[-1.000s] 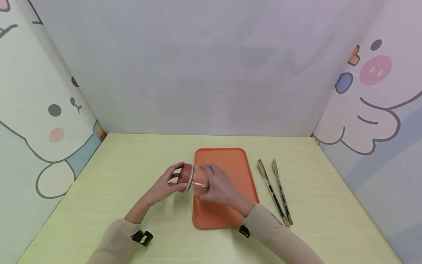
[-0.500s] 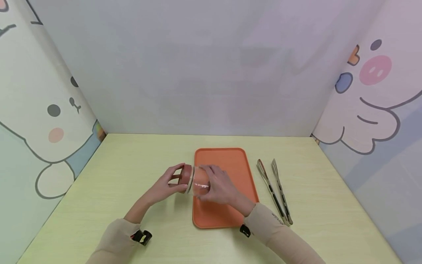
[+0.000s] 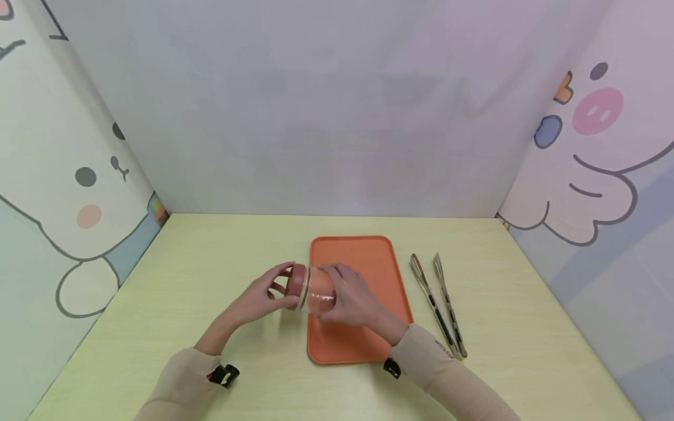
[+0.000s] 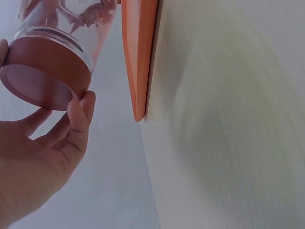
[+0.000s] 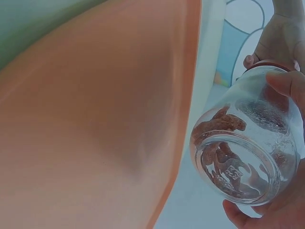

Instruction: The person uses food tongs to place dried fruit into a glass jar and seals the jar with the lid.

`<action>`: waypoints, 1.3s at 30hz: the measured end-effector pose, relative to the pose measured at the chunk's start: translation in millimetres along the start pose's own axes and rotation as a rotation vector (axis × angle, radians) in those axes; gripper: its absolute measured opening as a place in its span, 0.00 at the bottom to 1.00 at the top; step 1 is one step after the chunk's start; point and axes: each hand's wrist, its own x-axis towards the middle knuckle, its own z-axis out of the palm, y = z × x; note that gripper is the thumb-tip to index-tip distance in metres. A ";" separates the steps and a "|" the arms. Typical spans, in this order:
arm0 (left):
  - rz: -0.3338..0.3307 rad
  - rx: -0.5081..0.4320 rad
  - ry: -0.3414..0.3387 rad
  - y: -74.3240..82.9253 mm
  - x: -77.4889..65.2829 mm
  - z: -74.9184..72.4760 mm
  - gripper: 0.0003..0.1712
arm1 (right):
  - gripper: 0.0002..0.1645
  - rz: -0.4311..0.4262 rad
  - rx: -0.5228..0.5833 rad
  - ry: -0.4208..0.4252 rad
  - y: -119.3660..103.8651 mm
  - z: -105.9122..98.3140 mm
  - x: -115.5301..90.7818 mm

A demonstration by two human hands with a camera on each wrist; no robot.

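A clear see-through jar [image 3: 319, 290] with a reddish-brown lid [image 3: 297, 286] is held on its side above the left edge of the orange tray [image 3: 368, 248]. My left hand [image 3: 258, 301] grips the lid, thumb on the near side and fingers over the far side. In the left wrist view the lid [image 4: 47, 62] sits on the jar's mouth, fingertips at its rim. My right hand [image 3: 355, 298] wraps round the jar's body near its base. Brownish shapes show through the glass in the right wrist view, where the round jar base [image 5: 233, 171] faces the camera.
Metal tongs [image 3: 442, 321] with dark handle grips lie spread on the pale wooden table [image 3: 237, 245], right of the tray. A grey curtain [image 3: 337, 146] stands behind the table, and cartoon-printed cloths [image 3: 600, 175] flank it.
My left hand and the lid have shifted very slightly toward me, and the left forearm has drifted a little to the left. The right hand keeps its grip on the jar.
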 end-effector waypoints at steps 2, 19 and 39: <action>0.010 0.005 0.005 -7.8 2.2 1.1 0.39 | 0.51 -0.001 0.010 0.004 0.3 0.0 -0.3; 0.114 0.064 -0.015 -33.7 6.6 7.5 0.47 | 0.51 -0.012 0.018 0.018 2.5 0.8 -3.3; 0.010 0.076 0.001 -11.0 5.0 8.8 0.37 | 0.51 -0.009 0.010 0.007 3.6 -0.5 -4.9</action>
